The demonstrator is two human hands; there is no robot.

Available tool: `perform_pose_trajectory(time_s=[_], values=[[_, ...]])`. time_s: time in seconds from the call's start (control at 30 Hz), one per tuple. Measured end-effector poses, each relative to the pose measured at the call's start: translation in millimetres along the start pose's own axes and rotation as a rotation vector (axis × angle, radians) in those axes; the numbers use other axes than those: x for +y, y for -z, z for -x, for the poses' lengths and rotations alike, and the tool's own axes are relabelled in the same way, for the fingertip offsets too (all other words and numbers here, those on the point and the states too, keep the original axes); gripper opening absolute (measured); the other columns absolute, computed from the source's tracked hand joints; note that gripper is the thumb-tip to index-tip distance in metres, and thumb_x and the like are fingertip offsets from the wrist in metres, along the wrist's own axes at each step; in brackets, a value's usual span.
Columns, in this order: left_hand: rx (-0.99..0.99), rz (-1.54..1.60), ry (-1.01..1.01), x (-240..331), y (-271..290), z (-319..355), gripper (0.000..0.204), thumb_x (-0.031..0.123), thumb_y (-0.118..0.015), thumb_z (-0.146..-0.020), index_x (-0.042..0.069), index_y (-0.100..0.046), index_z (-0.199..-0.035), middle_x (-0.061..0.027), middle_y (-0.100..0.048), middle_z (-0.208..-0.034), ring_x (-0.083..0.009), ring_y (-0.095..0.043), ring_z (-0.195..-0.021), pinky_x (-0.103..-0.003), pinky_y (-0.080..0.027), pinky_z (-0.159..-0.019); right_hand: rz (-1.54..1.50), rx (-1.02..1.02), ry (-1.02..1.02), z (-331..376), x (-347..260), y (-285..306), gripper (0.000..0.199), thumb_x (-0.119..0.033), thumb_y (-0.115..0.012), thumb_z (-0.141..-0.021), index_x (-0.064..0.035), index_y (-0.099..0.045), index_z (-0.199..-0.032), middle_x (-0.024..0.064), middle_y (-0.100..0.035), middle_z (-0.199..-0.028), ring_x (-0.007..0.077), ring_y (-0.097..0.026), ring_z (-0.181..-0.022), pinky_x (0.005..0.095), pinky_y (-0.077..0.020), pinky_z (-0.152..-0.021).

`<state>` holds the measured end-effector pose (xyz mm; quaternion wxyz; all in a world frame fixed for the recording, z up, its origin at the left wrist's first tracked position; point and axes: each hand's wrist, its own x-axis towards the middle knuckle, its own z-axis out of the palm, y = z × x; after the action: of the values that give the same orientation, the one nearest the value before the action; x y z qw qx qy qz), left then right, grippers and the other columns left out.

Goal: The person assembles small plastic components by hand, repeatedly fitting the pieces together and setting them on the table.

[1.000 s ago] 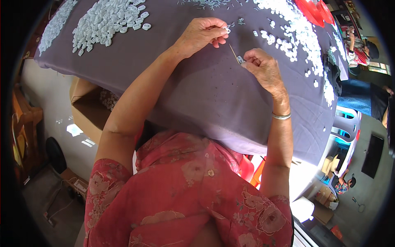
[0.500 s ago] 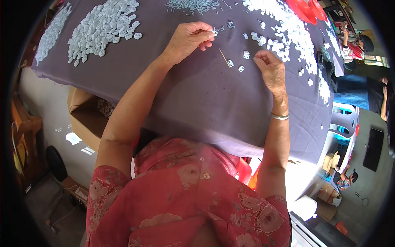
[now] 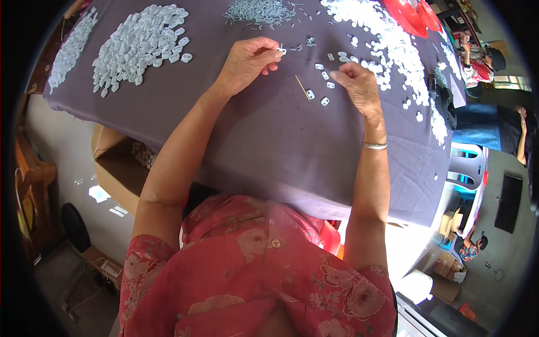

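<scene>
My left hand (image 3: 250, 64) pinches a small white plastic piece (image 3: 281, 50) between thumb and forefinger, above the table. To its right, my right hand (image 3: 360, 90) hovers low with curled fingers. Whether anything is between its fingertips cannot be made out. Beside its thumb lie several loose white two-holed pieces (image 3: 330, 85). A thin tan stick (image 3: 302, 87) rests between the hands, its near end by one white piece (image 3: 310, 95). Small grey-blue pins (image 3: 310, 42) lie in a little group beyond the hands.
A purple-grey cloth (image 3: 269, 135) covers the table. White oval pieces (image 3: 137, 48) are heaped at left, grey-blue pins (image 3: 255, 12) at the far middle, smaller white pieces (image 3: 401, 53) at right. Red dishes (image 3: 407, 19) stand far right. A cardboard box (image 3: 115, 168) sits below the left edge.
My right hand has shifted left, its thumb coming closer to the loose pieces. Two pieces that touched there now lie apart. My left hand keeps its pinch, slightly lower and further left.
</scene>
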<state>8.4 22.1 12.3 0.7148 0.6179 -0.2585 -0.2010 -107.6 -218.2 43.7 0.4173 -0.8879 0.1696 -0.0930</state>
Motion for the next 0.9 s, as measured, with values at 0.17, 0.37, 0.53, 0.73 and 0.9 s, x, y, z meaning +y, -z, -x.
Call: perform_pose_trajectory(time_s=[0.17,0.37,0.53,0.73,0.9], values=[[0.000,-0.027,0.037,1,-2,-2,0.015,0.016,-0.061,-0.089,0.002,-0.063,-0.095,-0.0018,-0.061,-0.079,-0.0073,-0.056,-0.066,-0.021,-0.045,-0.055,0.158,0.310,0.023,-10,27,22,0.015,-0.012,-0.067,-0.080,-0.0023,-0.067,-0.090,0.0007,-0.064,-0.073,0.0064,-0.057,-0.068,0.0223,-0.0457,-0.064],[0.005,0.013,0.029,-3,-2,-4,0.015,0.016,-0.059,-0.090,0.002,-0.062,-0.096,-0.0016,-0.060,-0.079,-0.0071,-0.056,-0.067,-0.021,-0.045,-0.056,0.286,0.254,0.282,-42,25,9,0.017,-0.013,-0.065,-0.080,-0.0047,-0.066,-0.095,0.0072,-0.067,-0.081,0.0147,-0.064,-0.073,0.0270,-0.0495,-0.069],[-0.027,0.001,0.007,-4,-1,-4,0.015,0.016,-0.058,-0.091,0.003,-0.062,-0.097,-0.0016,-0.061,-0.081,-0.0071,-0.056,-0.068,-0.020,-0.045,-0.056,0.499,0.235,0.279,-60,13,-3,0.019,-0.023,-0.068,-0.077,-0.0067,-0.065,-0.086,0.0096,-0.066,-0.083,0.0252,-0.064,-0.074,0.0363,-0.0503,-0.070],[-0.033,-0.018,0.021,-2,-2,-2,0.015,0.016,-0.057,-0.091,0.003,-0.062,-0.097,-0.0008,-0.061,-0.081,-0.0065,-0.056,-0.068,-0.020,-0.045,-0.057,0.469,-0.058,0.016,-45,-8,9,0.022,-0.023,-0.071,-0.070,-0.0064,-0.064,-0.082,0.0034,-0.061,-0.069,0.0160,-0.057,-0.067,0.0296,-0.0470,-0.067],[-0.030,-0.047,0.028,-3,-3,-3,0.014,0.016,-0.056,-0.091,0.004,-0.062,-0.097,-0.0002,-0.061,-0.081,-0.0062,-0.056,-0.068,-0.019,-0.044,-0.056,0.447,-0.166,0.002,-26,-18,11,0.021,-0.022,-0.071,-0.072,-0.0054,-0.064,-0.083,0.0012,-0.059,-0.068,0.0106,-0.052,-0.065,0.0276,-0.0447,-0.064]])
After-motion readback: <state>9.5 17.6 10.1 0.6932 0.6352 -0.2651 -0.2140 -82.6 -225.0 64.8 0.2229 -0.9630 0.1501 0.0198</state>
